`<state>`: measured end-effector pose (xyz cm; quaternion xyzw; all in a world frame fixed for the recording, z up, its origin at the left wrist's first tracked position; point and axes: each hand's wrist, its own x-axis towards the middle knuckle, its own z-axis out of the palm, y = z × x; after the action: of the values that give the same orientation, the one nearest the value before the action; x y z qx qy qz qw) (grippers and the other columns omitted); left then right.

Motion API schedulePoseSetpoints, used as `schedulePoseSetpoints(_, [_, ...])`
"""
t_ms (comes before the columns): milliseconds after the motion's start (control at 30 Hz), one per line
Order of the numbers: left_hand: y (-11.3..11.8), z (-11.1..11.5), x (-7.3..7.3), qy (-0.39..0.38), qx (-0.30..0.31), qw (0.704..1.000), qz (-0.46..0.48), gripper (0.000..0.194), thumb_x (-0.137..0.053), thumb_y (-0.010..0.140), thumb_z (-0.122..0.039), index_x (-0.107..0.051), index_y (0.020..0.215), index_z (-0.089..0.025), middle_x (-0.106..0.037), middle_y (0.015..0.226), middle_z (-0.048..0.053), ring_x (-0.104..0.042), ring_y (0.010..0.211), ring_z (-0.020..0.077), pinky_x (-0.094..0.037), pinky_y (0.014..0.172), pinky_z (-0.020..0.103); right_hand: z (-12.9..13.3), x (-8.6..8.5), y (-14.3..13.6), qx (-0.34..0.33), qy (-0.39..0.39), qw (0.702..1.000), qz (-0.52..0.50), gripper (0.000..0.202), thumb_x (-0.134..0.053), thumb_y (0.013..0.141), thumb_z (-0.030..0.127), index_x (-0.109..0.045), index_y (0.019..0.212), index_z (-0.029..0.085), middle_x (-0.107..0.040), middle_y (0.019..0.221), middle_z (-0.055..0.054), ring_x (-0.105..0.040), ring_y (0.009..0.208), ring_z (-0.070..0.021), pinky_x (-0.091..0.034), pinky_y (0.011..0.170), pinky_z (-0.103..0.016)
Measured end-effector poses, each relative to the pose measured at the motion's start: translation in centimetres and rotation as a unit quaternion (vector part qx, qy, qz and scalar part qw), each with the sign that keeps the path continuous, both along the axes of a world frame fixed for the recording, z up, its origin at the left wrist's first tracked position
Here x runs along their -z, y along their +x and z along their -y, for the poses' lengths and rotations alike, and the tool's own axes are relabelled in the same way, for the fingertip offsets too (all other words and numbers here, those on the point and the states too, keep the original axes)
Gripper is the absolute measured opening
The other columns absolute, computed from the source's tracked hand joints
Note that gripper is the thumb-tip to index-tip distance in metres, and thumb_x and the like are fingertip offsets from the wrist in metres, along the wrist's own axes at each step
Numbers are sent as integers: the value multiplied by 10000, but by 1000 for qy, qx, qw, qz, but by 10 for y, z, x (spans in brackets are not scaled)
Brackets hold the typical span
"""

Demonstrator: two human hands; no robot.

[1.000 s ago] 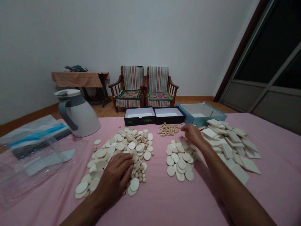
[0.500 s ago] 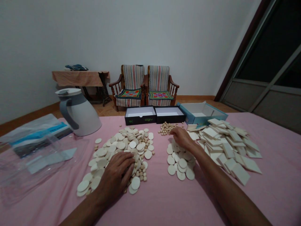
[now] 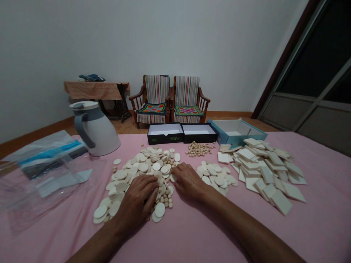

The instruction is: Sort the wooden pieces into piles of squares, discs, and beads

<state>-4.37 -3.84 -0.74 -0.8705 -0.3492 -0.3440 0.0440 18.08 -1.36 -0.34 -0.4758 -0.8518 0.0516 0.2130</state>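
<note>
A mixed pile of pale round wooden discs (image 3: pixel 144 167) and small wooden beads (image 3: pixel 166 200) lies in front of me on the left. My left hand (image 3: pixel 142 195) rests on this pile's near right side, its fingers curled down among the discs with the tips hidden. At the pile's right edge, my right hand (image 3: pixel 189 180) is closed, fingertips down by a disc (image 3: pixel 173 178); whatever it pinches is too covered to name. To the right of that hand lies a smaller heap of discs (image 3: pixel 216 176). Farther back is a separate cluster of beads (image 3: pixel 199 149).
Square wooden tiles (image 3: pixel 270 168) are heaped on the right. Two black box trays (image 3: pixel 166 138) and a blue box (image 3: pixel 233 138) stand at the back. A jug (image 3: pixel 100 133) and clear plastic packaging (image 3: pixel 63 182) occupy the left of the pink tablecloth (image 3: pixel 181 237).
My right hand has moved left and nearer, from the bead cluster to the right edge of the mixed pile. My left hand has stayed on the pile. The view has shifted slightly.
</note>
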Motion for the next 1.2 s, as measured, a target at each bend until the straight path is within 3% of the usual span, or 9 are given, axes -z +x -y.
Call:
schedulePoseSetpoints(133, [0, 0, -1, 4, 2, 1000, 1, 178, -503, 929, -196, -665, 1001, -189, -687, 1084, 85, -611, 1055, 218, -474, 966, 429, -9, -28, 32, -7, -20, 1000, -1, 307, -588, 764, 101, -584, 1063, 172, -627, 1048, -84, -525, 990, -211, -381, 865, -329])
schedulePoseSetpoints(267, [1, 0, -1, 9, 6, 1000, 8, 172, -504, 929, -187, -664, 994, -184, -686, 1076, 87, -613, 1048, 218, -473, 959, 427, -7, -61, 86, 51, -92, 992, 75, 252, -610, 728, 87, -645, 954, 194, -667, 987, -64, -579, 925, -217, -393, 818, -326])
schedulePoseSetpoints(367, [2, 0, 0, 9, 9, 1000, 11, 167, -511, 925, -179, -661, 998, -177, -686, 1068, 88, -610, 1050, 219, -471, 958, 424, -1, -72, 107, 91, -88, 988, 93, 326, -667, 713, 106, -658, 1021, 210, -676, 1066, -66, -584, 1016, -247, -383, 877, -361])
schedulePoseSetpoints(467, [2, 0, 0, 8, 6, 1000, 11, 165, -515, 922, -182, -664, 993, -177, -685, 1070, 89, -612, 1048, 219, -474, 956, 424, 1, -67, 90, 78, -67, 994, 40, 276, -650, 771, 131, -652, 1040, 196, -674, 1082, -76, -583, 1038, -234, -390, 894, -357])
schedulePoseSetpoints(533, [2, -1, 1, 9, 4, 1000, 11, 171, -512, 924, -194, -669, 990, -185, -687, 1071, 86, -617, 1043, 219, -478, 955, 426, 0, -56, 65, 40, -53, 998, 5, 241, -614, 801, 114, -645, 1029, 187, -668, 1071, -78, -579, 1030, -212, -398, 879, -328])
schedulePoseSetpoints(633, [1, -1, 0, 5, 0, 1000, 10, 174, -511, 926, -207, -672, 991, -194, -692, 1059, 83, -621, 1039, 218, -486, 948, 425, -1, -34, 26, -3, -44, 998, 37, 221, -591, 805, 108, -632, 1011, 176, -653, 1046, -91, -563, 988, -219, -393, 837, -330])
schedulePoseSetpoints(867, [0, -1, 1, 11, 0, 1000, 5, 167, -510, 928, -196, -662, 996, -190, -690, 1069, 87, -615, 1053, 225, -482, 951, 438, 8, 1, -6, 32, 12, 998, 56, 144, -595, 838, 214, -571, 977, 188, -617, 1044, -87, -500, 975, -238, -337, 855, -366])
schedulePoseSetpoints(1033, [0, -2, 4, 9, -4, 1000, -4, 172, -509, 927, -188, -661, 1009, -188, -684, 1082, 87, -607, 1063, 224, -472, 964, 440, 3, -9, 5, 24, 15, 999, 43, 135, -582, 820, 213, -583, 948, 171, -612, 998, -84, -498, 967, -235, -326, 863, -359])
schedulePoseSetpoints(1200, [0, -3, 7, 12, -6, 1000, -6, 180, -516, 923, -196, -660, 1030, -189, -677, 1103, 88, -607, 1071, 222, -481, 963, 422, 6, -35, 44, 90, 38, 995, 24, 213, -564, 764, 185, -600, 972, 155, -599, 1021, -99, -504, 978, -246, -325, 876, -380])
